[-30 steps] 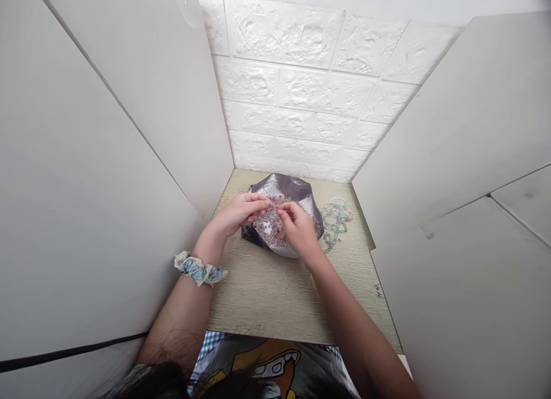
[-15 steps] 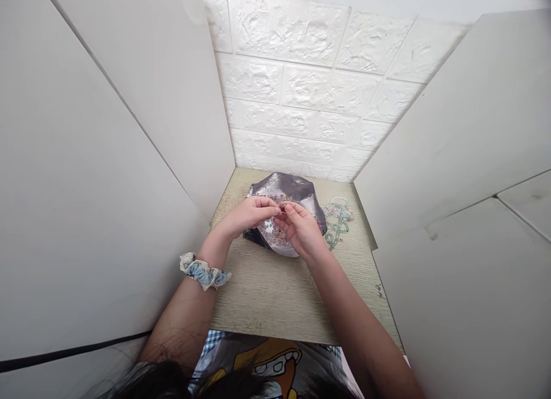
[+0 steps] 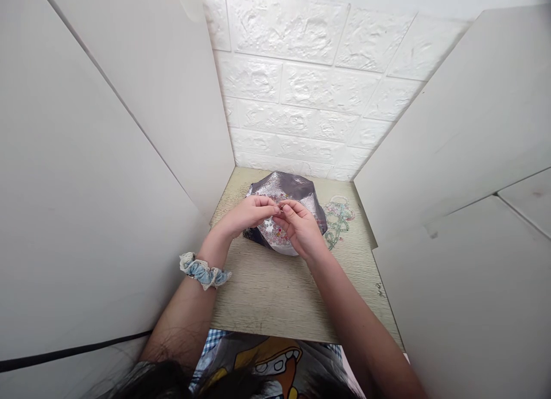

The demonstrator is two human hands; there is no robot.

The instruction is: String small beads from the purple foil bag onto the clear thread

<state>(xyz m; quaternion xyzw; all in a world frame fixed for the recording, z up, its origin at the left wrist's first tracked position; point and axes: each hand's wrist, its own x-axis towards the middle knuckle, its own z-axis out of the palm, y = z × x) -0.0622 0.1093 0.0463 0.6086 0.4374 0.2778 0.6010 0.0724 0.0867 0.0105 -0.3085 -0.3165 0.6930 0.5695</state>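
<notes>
My left hand [image 3: 253, 211] and my right hand [image 3: 300, 225] meet fingertip to fingertip above a silvery-grey bag [image 3: 293, 183] lying open on the table. Both are closed in a pinch, and what sits between the fingertips is too small to make out. On the bag's shiny lining lie many small beads [image 3: 279, 235] in pink, clear, red and yellow. Right of the bag, strings of green and clear beads [image 3: 339, 221] rest in loops on the wood. My hands partly cover the bag and its beads.
White panels [image 3: 172, 100] rise close on the left, and another panel [image 3: 451, 146] stands on the right. A white brick-patterned wall [image 3: 297, 89] closes off the back of the wooden table [image 3: 267, 295]. Small metal fittings [image 3: 379, 289] sit near the table's right edge.
Only the fingertips have shifted slightly, with the thumbs and forefingers still pinched together. The bag and the bead strings stay where they were.
</notes>
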